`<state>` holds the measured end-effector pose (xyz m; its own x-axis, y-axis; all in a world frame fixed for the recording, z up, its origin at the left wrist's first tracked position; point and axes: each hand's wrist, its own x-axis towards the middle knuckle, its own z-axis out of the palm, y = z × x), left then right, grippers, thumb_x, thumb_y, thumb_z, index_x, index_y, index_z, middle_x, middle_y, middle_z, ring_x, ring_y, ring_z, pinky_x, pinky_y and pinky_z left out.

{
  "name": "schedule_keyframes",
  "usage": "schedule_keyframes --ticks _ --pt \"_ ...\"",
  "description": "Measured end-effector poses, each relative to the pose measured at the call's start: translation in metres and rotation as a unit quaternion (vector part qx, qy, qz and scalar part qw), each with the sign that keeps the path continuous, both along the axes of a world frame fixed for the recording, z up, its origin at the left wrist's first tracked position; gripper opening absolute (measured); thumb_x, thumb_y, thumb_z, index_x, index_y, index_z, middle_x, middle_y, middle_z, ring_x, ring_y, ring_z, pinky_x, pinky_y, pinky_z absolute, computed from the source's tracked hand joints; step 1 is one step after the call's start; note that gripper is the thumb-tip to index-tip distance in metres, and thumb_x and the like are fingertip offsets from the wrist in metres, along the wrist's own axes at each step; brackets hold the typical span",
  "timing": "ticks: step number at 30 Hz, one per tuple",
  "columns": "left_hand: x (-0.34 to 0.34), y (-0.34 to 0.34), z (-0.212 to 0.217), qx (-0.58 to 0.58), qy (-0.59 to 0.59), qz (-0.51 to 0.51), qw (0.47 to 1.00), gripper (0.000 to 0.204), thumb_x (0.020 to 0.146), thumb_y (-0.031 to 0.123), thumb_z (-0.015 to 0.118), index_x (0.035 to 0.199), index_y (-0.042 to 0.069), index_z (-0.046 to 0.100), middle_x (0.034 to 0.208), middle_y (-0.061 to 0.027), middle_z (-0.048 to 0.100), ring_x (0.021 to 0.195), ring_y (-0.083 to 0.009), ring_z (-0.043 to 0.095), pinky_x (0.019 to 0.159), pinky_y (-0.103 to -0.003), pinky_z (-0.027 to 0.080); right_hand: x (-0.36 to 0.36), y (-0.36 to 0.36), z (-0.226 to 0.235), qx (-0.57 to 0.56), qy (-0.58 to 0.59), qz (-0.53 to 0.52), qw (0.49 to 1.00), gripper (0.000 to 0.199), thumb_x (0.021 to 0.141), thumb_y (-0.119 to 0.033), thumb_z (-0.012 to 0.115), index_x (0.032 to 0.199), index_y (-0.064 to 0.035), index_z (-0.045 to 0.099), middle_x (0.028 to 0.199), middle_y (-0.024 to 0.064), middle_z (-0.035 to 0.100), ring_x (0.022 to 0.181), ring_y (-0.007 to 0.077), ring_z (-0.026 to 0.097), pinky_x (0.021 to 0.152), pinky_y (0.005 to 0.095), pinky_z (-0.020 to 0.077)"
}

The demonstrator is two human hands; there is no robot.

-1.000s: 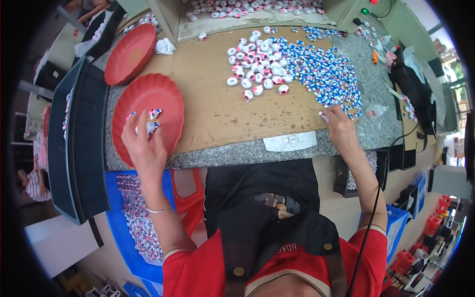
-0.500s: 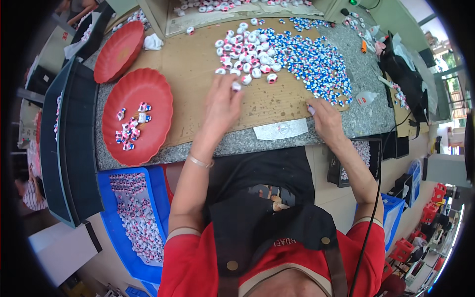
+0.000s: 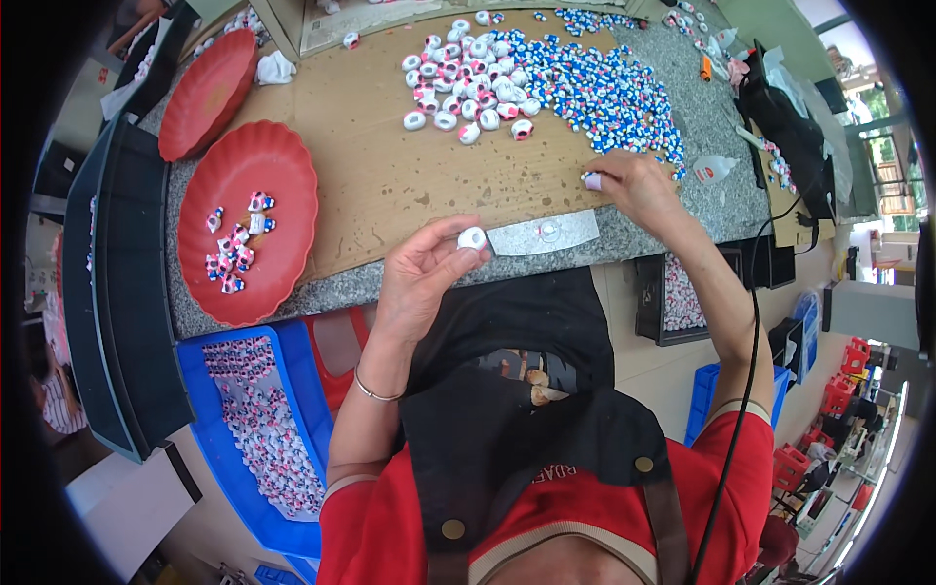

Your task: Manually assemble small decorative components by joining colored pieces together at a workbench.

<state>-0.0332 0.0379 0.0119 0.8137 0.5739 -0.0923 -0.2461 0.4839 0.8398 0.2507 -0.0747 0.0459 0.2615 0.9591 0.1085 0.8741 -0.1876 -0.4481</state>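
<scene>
The left hand [image 3: 419, 276] is holding a white round piece [image 3: 472, 239] near the center of the frame. Its fingers are closing on the piece from above and behind, the thumb is pressing from below, and the hollow is facing up toward the camera. The piece is sitting right at the fingertips, just beside the left end of a pale grey strip [image 3: 575, 229]; whether it is touching the strip, I cannot tell.

Right of center, the right hand [image 3: 639, 185] is pinching a small white-and-blue piece [image 3: 592, 181], which is poking out to the left of the fingertips. The thumb and fingers are partly hiding it.

Above both hands, a pile of white-and-pink round pieces [image 3: 468, 83] is lying on a cardboard sheet [image 3: 361, 146], bordering a pile of small blue-and-white pieces [image 3: 609, 93]. The cardboard is covering part of the grey speckled surface [image 3: 702, 117]. At left, a red scalloped dish [image 3: 244, 156] is holding several small figurines [image 3: 234, 244].
</scene>
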Motion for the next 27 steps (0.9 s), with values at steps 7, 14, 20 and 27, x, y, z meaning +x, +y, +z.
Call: schedule_keyframes --ticks 7,14,20,27 --pt "0.010 -0.002 0.005 0.104 0.060 0.049 0.991 0.035 0.085 -0.007 0.065 0.120 -0.004 0.059 0.107 -0.0077 0.064 0.097 -0.0143 0.065 0.088 -0.026 0.052 -0.058 -0.022 0.010 0.029 -0.066 0.181 0.981 0.020 0.069 0.002 0.059 0.088 -0.0011 0.058 0.083 0.0145 0.055 0.080 0.0339 0.060 0.067 0.0425 0.0486" --pt "0.018 -0.011 -0.006 0.230 0.114 0.099 0.961 0.029 0.081 -0.007 0.069 0.109 -0.002 0.063 0.103 -0.0075 0.063 0.092 -0.0143 0.067 0.080 -0.025 0.055 -0.061 -0.016 0.005 -0.017 -0.111 0.200 0.973 0.028 0.070 0.007 0.060 0.098 0.0017 0.062 0.088 0.0141 0.061 0.079 0.0327 0.062 0.067 0.0411 0.0503" --pt "0.030 -0.023 -0.023 0.314 0.089 0.128 0.936 0.031 0.077 -0.008 0.071 0.106 -0.002 0.063 0.101 -0.0104 0.064 0.084 -0.0169 0.069 0.075 -0.026 0.058 -0.068 -0.026 0.004 0.082 0.047 0.071 0.993 0.014 0.082 0.001 0.063 0.096 0.0019 0.067 0.086 0.0111 0.067 0.077 0.0244 0.066 0.068 0.0317 0.0514" --pt "0.046 -0.031 -0.015 0.372 0.028 0.067 0.925 0.035 0.076 -0.008 0.072 0.109 -0.001 0.065 0.103 -0.0121 0.065 0.086 -0.0178 0.068 0.073 -0.027 0.058 -0.073 -0.035 0.010 -0.029 0.490 -0.073 0.868 0.015 0.091 -0.007 0.065 0.102 0.0010 0.069 0.088 0.0000 0.067 0.080 0.0050 0.059 0.070 0.0225 0.0498"
